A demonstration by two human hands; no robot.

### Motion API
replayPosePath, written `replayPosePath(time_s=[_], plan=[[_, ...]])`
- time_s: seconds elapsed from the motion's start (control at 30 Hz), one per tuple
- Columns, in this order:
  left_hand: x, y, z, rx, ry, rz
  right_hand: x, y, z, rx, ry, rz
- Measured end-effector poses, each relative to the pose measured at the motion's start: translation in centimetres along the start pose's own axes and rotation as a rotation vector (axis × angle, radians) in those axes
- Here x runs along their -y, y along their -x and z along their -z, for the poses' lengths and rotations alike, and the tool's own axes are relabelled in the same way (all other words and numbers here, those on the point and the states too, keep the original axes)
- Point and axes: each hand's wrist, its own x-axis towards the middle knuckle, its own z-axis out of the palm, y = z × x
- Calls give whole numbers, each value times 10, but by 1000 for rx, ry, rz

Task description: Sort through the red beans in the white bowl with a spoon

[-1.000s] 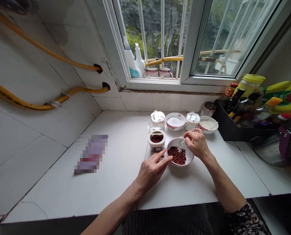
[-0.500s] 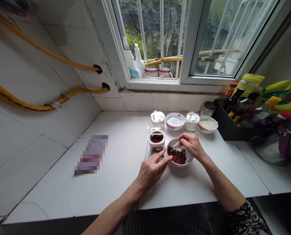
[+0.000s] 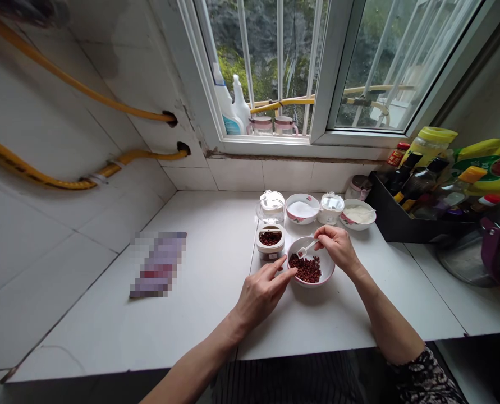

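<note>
A white bowl (image 3: 326, 275) with a pink rim holds dark red-brown dried grains (image 3: 307, 270) that look like Sichuan peppercorns. My left hand (image 3: 263, 289) is at its left side, holding the rim with the thumb over the edge and fingers outside. Between the thumb and fingers of my right hand (image 3: 338, 247) is the handle of a small white spoon (image 3: 306, 248). The spoon's head is over the bowl, just above the grains; a few specks seem to be in it. Just left of the bowl stands an open seasoning jar (image 3: 270, 247) with the same dark grains.
Behind stand a clear lidded jar (image 3: 271, 206), a bowl of white granules (image 3: 302, 209), another clear jar (image 3: 330, 209) and a bowl of off-white powder (image 3: 358, 214). A black box (image 3: 386, 221) of bottles is at right, a pot (image 3: 464, 264) nearby. A blurred packet (image 3: 159, 264) lies left.
My right hand has moved slightly up and right, lifting the spoon's head off the grains. My left hand has stayed at the bowl's rim.
</note>
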Motion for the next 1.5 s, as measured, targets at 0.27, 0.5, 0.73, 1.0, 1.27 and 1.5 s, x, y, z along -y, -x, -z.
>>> replayPosePath(time_s=[0.27, 0.5, 0.73, 1.0, 1.27, 1.5], plan=[[-1, 0, 0, 4, -5, 5, -2, 0, -1, -7, 28, 13], [-1, 0, 0, 0, -7, 2, -3, -1, -3, -1, 34, 6], [-1, 0, 0, -3, -10, -4, -5, -1, -4, -4, 25, 4], [-1, -1, -1, -1, -18, -3, -8, -1, -5, 20, -46, -56], [-2, -2, 1, -7, -15, -9, -3, 1, -11, 25, 211, 160], [-2, -2, 1, -13, -17, -6, -6, 2, -11, 80, 0, 4]])
